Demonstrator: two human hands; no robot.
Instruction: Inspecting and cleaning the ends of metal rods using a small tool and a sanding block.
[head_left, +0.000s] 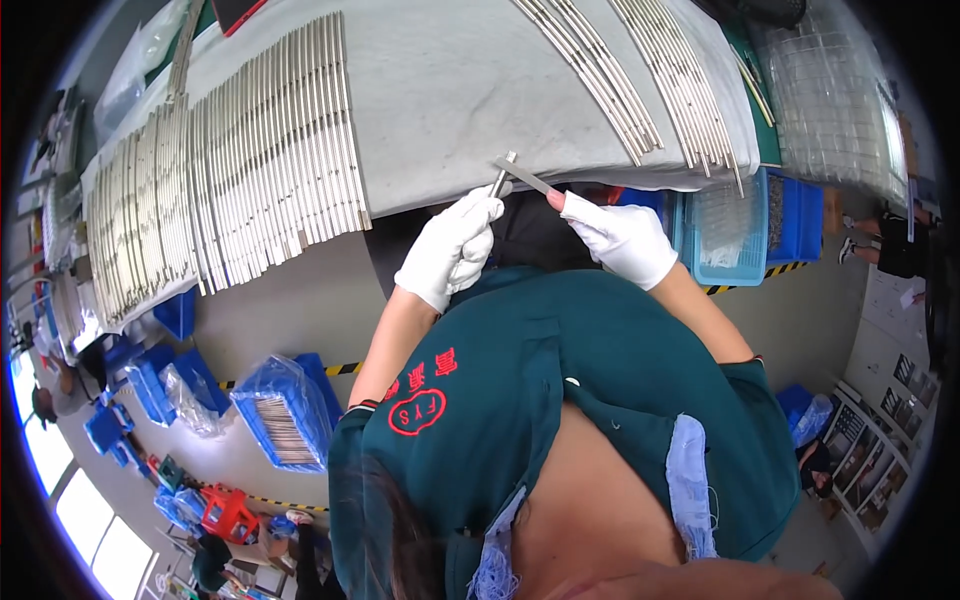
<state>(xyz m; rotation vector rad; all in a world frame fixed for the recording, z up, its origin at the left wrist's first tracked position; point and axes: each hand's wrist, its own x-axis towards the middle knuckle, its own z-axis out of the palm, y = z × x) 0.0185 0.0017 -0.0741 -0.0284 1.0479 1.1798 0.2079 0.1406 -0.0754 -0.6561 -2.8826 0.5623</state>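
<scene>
My left hand (458, 248), in a white glove, is closed around a thin metal bar (501, 178) whose end sticks up past the fingers by the table edge. The rest of that bar is hidden by the glove. In my right hand (622, 240), also gloved but with a bare fingertip showing, is a flat grey file (527, 177). Its tip crosses the end of the bar; whether the two touch I cannot tell. Many slim metal bars (275, 140) lie side by side on the cloth-covered table (440, 90) to the left.
More metal bars (685, 80) lie at the far right of the table. Beyond them is a stack of clear plastic trays (830, 100). Blue crates (795, 215) and a light blue basket (728, 270) stand below on the right. A bagged blue crate (285, 410) sits on the floor at left.
</scene>
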